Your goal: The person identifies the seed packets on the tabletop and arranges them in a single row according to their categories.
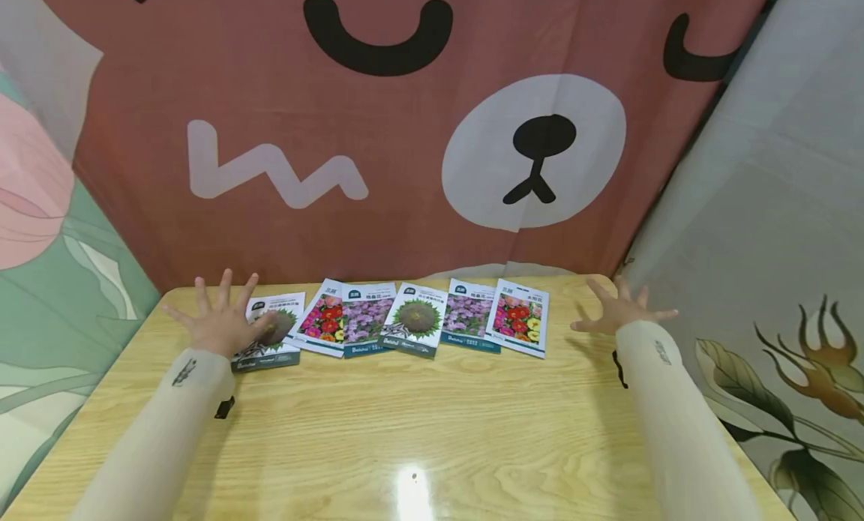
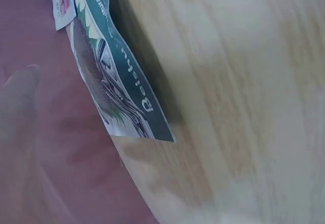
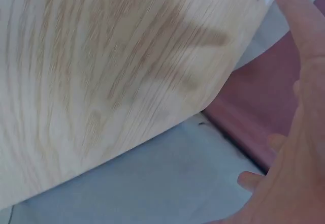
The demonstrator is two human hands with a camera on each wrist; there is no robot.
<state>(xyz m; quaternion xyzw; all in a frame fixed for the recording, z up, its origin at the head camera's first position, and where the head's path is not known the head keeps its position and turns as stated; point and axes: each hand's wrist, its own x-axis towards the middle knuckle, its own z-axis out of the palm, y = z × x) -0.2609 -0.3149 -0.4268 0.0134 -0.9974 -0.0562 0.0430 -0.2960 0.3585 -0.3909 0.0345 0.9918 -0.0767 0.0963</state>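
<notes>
Several seed packets lie in an overlapping row at the back of the table. My left hand (image 1: 219, 324), fingers spread, is over the leftmost sunflower seed packet (image 1: 286, 320) and hides part of it; the left wrist view shows that packet (image 2: 119, 76) apart from the thumb. Rightward follow a red-and-pink flower packet (image 1: 322, 318), a purple flower packet (image 1: 366, 315), another sunflower packet (image 1: 416, 318), a second purple one (image 1: 467, 311) and a second red-flower one (image 1: 518, 316). Beyond the row's right end, my right hand (image 1: 621, 309) spreads its fingers, holding nothing.
The light wooden table (image 1: 351, 431) ends at a red curtain (image 1: 391, 236) with a cartoon bear face behind the packets. A grey curtain (image 1: 756, 229) with printed flowers hangs at the right, a green-and-pink floral cloth (image 1: 47, 303) at the left.
</notes>
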